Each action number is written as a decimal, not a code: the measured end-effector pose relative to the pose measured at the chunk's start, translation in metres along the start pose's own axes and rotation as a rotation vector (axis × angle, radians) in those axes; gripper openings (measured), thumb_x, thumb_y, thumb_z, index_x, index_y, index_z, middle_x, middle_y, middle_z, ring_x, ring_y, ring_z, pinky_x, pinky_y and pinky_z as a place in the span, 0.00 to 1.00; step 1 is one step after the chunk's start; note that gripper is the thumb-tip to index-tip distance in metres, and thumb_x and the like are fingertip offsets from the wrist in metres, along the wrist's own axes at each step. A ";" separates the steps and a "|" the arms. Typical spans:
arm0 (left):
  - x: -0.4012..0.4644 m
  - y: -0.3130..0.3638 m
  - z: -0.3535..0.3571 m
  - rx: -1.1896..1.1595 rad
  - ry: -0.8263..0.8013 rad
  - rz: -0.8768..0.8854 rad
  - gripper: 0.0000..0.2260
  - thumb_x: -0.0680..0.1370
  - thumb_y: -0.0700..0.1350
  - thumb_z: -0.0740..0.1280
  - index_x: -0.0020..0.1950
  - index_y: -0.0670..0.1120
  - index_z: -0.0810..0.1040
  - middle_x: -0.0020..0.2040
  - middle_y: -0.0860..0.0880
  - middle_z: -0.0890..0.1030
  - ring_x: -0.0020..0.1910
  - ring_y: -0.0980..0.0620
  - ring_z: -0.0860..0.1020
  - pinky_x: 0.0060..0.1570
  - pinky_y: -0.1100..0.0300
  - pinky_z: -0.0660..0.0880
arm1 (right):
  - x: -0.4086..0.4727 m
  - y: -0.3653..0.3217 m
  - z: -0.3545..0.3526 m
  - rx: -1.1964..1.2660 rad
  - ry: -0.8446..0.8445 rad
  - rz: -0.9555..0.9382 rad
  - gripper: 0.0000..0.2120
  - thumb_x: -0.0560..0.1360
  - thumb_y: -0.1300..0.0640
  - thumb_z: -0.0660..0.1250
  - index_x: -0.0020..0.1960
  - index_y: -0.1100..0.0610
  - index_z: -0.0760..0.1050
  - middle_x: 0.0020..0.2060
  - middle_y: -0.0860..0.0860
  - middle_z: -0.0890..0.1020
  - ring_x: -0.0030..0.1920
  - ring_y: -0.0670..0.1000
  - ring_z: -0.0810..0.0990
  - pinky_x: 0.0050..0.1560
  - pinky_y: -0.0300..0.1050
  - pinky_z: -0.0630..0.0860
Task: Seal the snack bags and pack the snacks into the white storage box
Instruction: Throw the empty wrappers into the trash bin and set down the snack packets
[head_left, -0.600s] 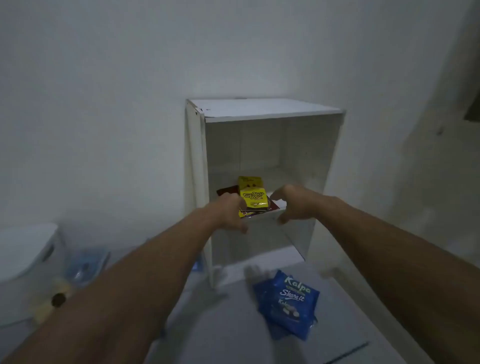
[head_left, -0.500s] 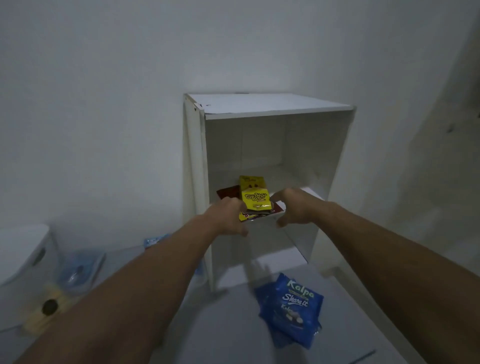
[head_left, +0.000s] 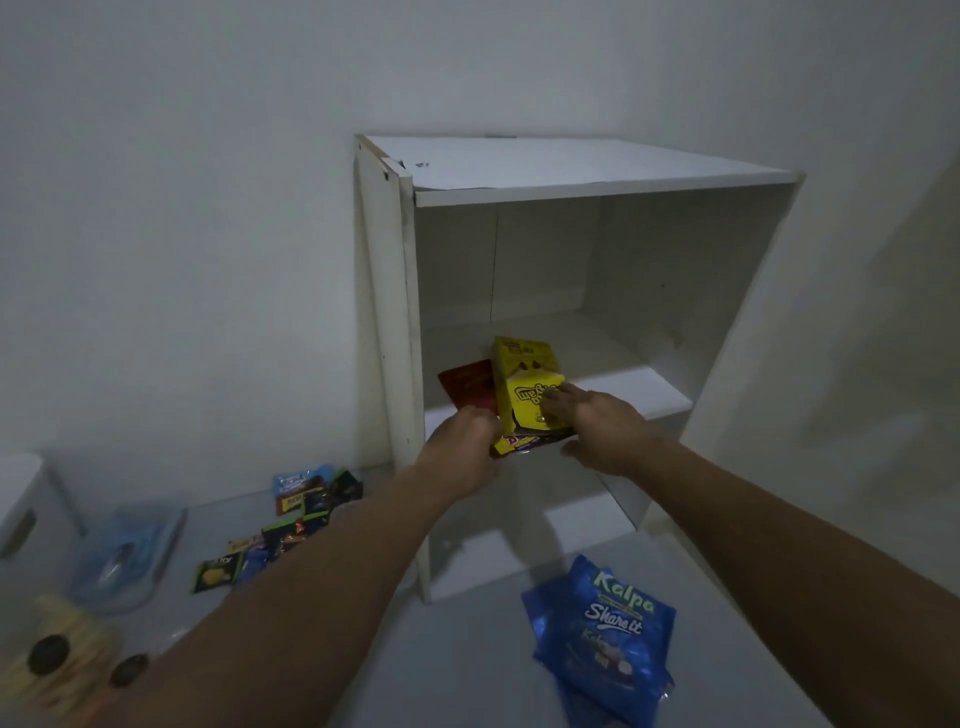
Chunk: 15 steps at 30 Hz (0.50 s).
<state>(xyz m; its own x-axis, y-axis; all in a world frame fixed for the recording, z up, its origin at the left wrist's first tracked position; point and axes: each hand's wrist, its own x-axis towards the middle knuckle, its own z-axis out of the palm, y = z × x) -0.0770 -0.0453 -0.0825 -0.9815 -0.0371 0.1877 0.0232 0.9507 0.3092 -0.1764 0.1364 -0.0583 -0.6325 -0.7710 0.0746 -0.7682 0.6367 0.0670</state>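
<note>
A white storage box (head_left: 597, 179) stands open-fronted on the floor with a middle shelf (head_left: 649, 395). On that shelf's front left lies a stack of snack bags: a yellow bag (head_left: 522, 374) on top, a red bag (head_left: 467, 387) beneath. My left hand (head_left: 460, 441) grips the stack's front left edge. My right hand (head_left: 592, 421) rests flat on the yellow bag, fingers spread, thumb under the stack's front edge. Blue Kalpa bags (head_left: 605, 644) lie on the floor in front of the box.
Several small snack packets (head_left: 291, 519) are scattered on the floor left of the box. A clear blue-tinted container (head_left: 130, 551) and a white bin (head_left: 26, 509) sit at far left. A yellowish item (head_left: 57, 654) lies at bottom left. Walls stand close behind.
The view has moved closer and tilted, revealing the packets on the left. My right hand has shifted from the stack's right edge onto the yellow bag. The stack sits slightly further in.
</note>
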 end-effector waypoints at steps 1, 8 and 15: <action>0.000 0.000 0.001 0.003 0.015 0.015 0.13 0.70 0.44 0.71 0.53 0.43 0.82 0.51 0.43 0.81 0.54 0.42 0.76 0.49 0.51 0.75 | -0.001 0.002 0.001 -0.006 0.045 -0.014 0.28 0.68 0.57 0.73 0.67 0.53 0.70 0.71 0.50 0.70 0.70 0.55 0.69 0.60 0.50 0.73; -0.005 0.005 -0.005 0.011 0.090 0.058 0.09 0.73 0.44 0.66 0.50 0.48 0.84 0.47 0.45 0.84 0.49 0.41 0.79 0.45 0.52 0.76 | -0.023 0.008 0.004 -0.020 0.200 -0.046 0.15 0.69 0.62 0.68 0.56 0.55 0.78 0.58 0.53 0.81 0.60 0.57 0.78 0.47 0.54 0.80; -0.016 0.016 -0.009 -0.022 0.156 0.085 0.06 0.75 0.43 0.65 0.48 0.46 0.81 0.49 0.45 0.83 0.51 0.40 0.79 0.42 0.54 0.72 | -0.058 0.011 0.002 -0.050 0.220 -0.060 0.12 0.68 0.69 0.64 0.50 0.61 0.78 0.46 0.59 0.82 0.46 0.62 0.80 0.38 0.51 0.78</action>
<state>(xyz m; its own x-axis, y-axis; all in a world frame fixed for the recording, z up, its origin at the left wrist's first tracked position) -0.0594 -0.0321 -0.0722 -0.9346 -0.0052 0.3557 0.1111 0.9456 0.3058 -0.1478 0.1883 -0.0634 -0.5449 -0.7891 0.2834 -0.7943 0.5941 0.1268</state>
